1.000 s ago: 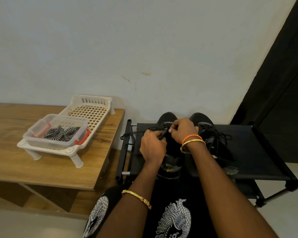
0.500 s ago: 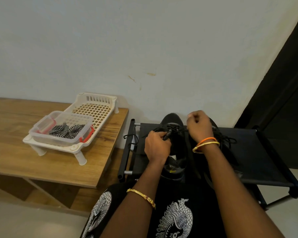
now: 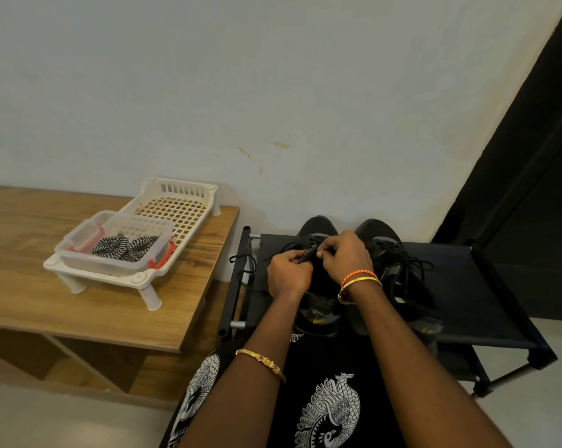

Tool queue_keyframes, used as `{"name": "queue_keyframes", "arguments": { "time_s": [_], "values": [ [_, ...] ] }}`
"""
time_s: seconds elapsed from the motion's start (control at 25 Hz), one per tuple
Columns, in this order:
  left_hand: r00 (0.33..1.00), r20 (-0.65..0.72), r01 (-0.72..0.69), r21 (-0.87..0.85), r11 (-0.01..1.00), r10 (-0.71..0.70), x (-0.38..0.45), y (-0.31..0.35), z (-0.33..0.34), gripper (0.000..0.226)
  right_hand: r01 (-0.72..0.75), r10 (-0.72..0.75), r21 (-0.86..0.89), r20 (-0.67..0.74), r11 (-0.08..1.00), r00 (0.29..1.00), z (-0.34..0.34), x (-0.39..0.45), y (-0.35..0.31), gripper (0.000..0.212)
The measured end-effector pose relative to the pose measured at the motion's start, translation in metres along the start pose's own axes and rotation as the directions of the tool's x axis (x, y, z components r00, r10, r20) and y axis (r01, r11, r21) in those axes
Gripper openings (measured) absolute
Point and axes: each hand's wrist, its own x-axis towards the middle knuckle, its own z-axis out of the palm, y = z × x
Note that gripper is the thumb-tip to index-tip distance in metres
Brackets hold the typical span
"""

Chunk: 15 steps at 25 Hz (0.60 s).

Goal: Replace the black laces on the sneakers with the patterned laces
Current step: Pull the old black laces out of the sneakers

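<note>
Two black sneakers stand side by side on a black fabric rack [image 3: 473, 286], toes toward the wall. Over the left sneaker [image 3: 317, 227] my left hand [image 3: 287, 274] and my right hand [image 3: 347, 257] meet, both pinching its black lace [image 3: 307, 253] at the eyelets. A loose end of that lace [image 3: 242, 270] hangs over the rack's left bar. The right sneaker [image 3: 386, 250] keeps its black lace tied. The patterned black-and-white laces [image 3: 124, 248] lie in a clear plastic box [image 3: 79, 257] on the wooden table.
The clear box sits in a white slatted basket [image 3: 179, 208] with legs, near the wooden table's [image 3: 63, 305] right end. A pale wall is close behind the rack. A dark curtain or door [image 3: 532, 189] fills the right side.
My right hand pulled up and away to the right with the lace, then came back down to the left sneaker's eyelets beside my left hand.
</note>
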Motion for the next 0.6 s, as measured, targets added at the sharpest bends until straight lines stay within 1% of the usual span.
{"name": "queue_keyframes", "arguments": {
  "time_s": [0.08, 0.12, 0.16, 0.2, 0.24, 0.28, 0.32, 0.36, 0.4, 0.44, 0.48, 0.52, 0.56, 0.6],
  "values": [
    [1.000, -0.008, -0.002, 0.016, 1.000, 0.003, -0.002, 0.001, 0.000, 0.028, -0.026, 0.038, 0.171, -0.067, 0.985, 0.997, -0.005, 0.003, 0.004, 0.014],
    [1.000, -0.014, -0.003, 0.017, 1.000, 0.003, -0.002, 0.002, 0.000, 0.029, -0.033, 0.064, 0.281, -0.102, 0.959, 0.993, -0.012, 0.003, 0.004, 0.018],
    [1.000, -0.018, -0.004, 0.014, 1.000, 0.004, -0.002, 0.001, 0.000, 0.029, -0.027, 0.093, 0.420, -0.140, 0.907, 0.986, -0.019, 0.003, 0.003, 0.022],
    [1.000, -0.020, -0.006, 0.009, 1.000, 0.006, -0.002, 0.001, 0.000, 0.029, -0.011, 0.137, 0.568, -0.179, 0.823, 0.974, -0.026, 0.002, 0.002, 0.024],
    [1.000, -0.018, -0.010, 0.011, 1.000, 0.010, -0.003, 0.001, 0.000, 0.029, 0.008, 0.185, 0.718, -0.190, 0.696, 0.964, -0.031, 0.001, 0.000, 0.026],
    [1.000, -0.016, -0.011, 0.016, 1.000, 0.012, -0.003, 0.002, -0.001, 0.029, 0.010, 0.224, 0.848, -0.152, 0.531, 0.963, -0.036, -0.001, -0.003, 0.026],
    [1.000, -0.016, -0.012, 0.022, 1.000, 0.012, -0.002, 0.001, 0.000, 0.029, -0.020, 0.257, 0.931, -0.080, 0.364, 0.963, -0.036, -0.001, -0.005, 0.026],
    [1.000, -0.017, -0.012, 0.027, 1.000, 0.012, -0.002, 0.001, 0.000, 0.029, -0.057, 0.274, 0.964, -0.016, 0.258, 0.961, -0.036, -0.001, -0.008, 0.025],
    [1.000, -0.020, -0.013, 0.034, 0.999, 0.014, -0.002, 0.001, 0.000, 0.030, -0.082, 0.293, 0.958, -0.001, 0.274, 0.956, -0.034, -0.001, -0.010, 0.023],
    [1.000, -0.026, -0.013, 0.040, 0.999, 0.014, -0.003, 0.001, 0.000, 0.030, -0.090, 0.292, 0.895, -0.047, 0.437, 0.955, -0.030, 0.000, -0.009, 0.020],
    [1.000, -0.028, -0.012, 0.042, 0.999, 0.013, -0.002, 0.001, 0.000, 0.030, -0.087, 0.245, 0.735, -0.110, 0.672, 0.963, -0.026, 0.002, -0.008, 0.016],
    [1.000, -0.026, -0.012, 0.043, 0.999, 0.013, -0.002, 0.001, 0.001, 0.030, -0.079, 0.165, 0.501, -0.130, 0.862, 0.978, -0.022, 0.003, -0.006, 0.013],
    [1.000, -0.024, -0.014, 0.045, 0.999, 0.015, -0.002, 0.001, 0.001, 0.030, -0.063, 0.093, 0.258, -0.103, 0.964, 0.990, -0.017, 0.004, -0.006, 0.015],
    [1.000, -0.025, -0.017, 0.050, 0.999, 0.018, -0.001, 0.000, 0.001, 0.030, -0.052, 0.054, 0.054, -0.034, 0.997, 0.998, -0.011, 0.004, -0.007, 0.017]
  ]
}}
